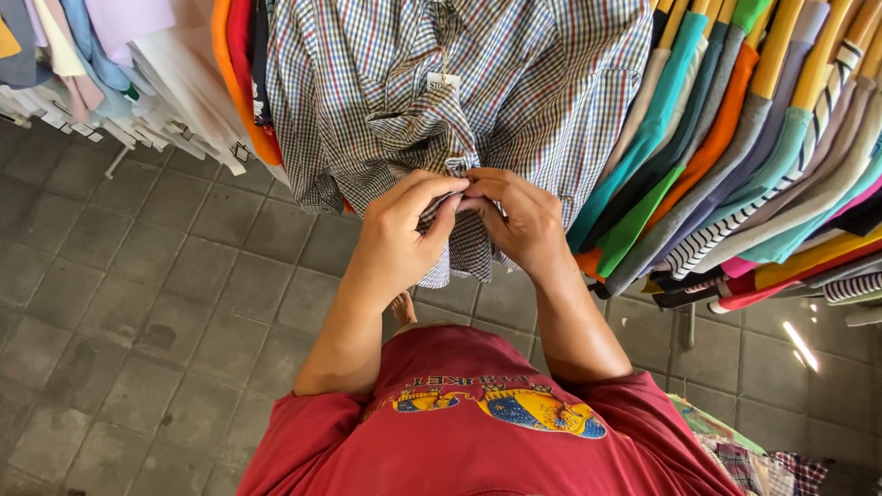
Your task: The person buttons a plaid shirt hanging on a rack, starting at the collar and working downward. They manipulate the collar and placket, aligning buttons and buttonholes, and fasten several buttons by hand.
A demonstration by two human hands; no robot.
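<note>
Red T-shirt (478, 441): nearest to my camera; I count one, worn on my own torso, with a blue and yellow print on the chest.
Patterned cloth (744, 459): one heap at lower right, beside my body.
Left hand (404, 225): one; fingers closed narrow, pinching the front edge of the checked shirt (459, 92) at its lower placket.
Right hand (519, 220): one; fingers closed narrow on the same edge, fingertips touching those of the left hand.
Checked shirt: one; it hangs directly in front of me, between the two racks, with a small paper tag (444, 81) at mid front.
Progress, judged: both hands work one point near the hem, as if on a button. Whether it is fastened I cannot tell, since the fingers hide it. The front above my hands appears closed.
Left rack (138, 64): pale and white garments; count unclear.
Right rack (753, 156): many coloured shirts on wooden hangers; too overlapped to count.
Paved floor (138, 303): grey tiles below.
</note>
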